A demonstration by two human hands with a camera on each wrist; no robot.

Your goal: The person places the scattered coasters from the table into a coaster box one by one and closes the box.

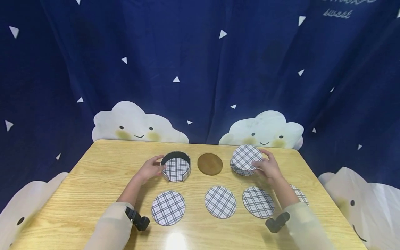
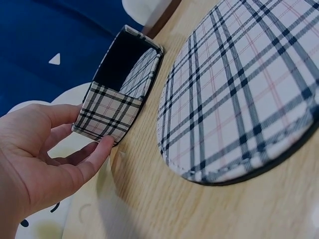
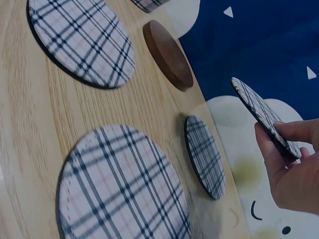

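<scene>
A round, plaid-covered coaster holder (image 1: 176,155) with a dark lining and an opening in its wall stands at the back, left of the middle. A plaid coaster face shows inside it. My left hand (image 1: 150,170) grips its left side; in the left wrist view the thumb touches the plaid wall (image 2: 107,112) and the other fingers go behind. At the back right, my right hand (image 1: 269,167) pinches a round plaid coaster (image 1: 247,157) by its edge, raised and tilted. Another plaid coaster (image 1: 238,170) lies on the table below, partly covered by it in the head view.
Between the hands lies a round brown wooden disc (image 1: 210,164). Nearer me, several plaid coasters are spread in a row, among them a left one (image 1: 168,207) and a middle one (image 1: 220,202). The right forearm partly hides the rightmost coaster (image 1: 300,194). A blue curtain (image 1: 200,69) hangs behind the table.
</scene>
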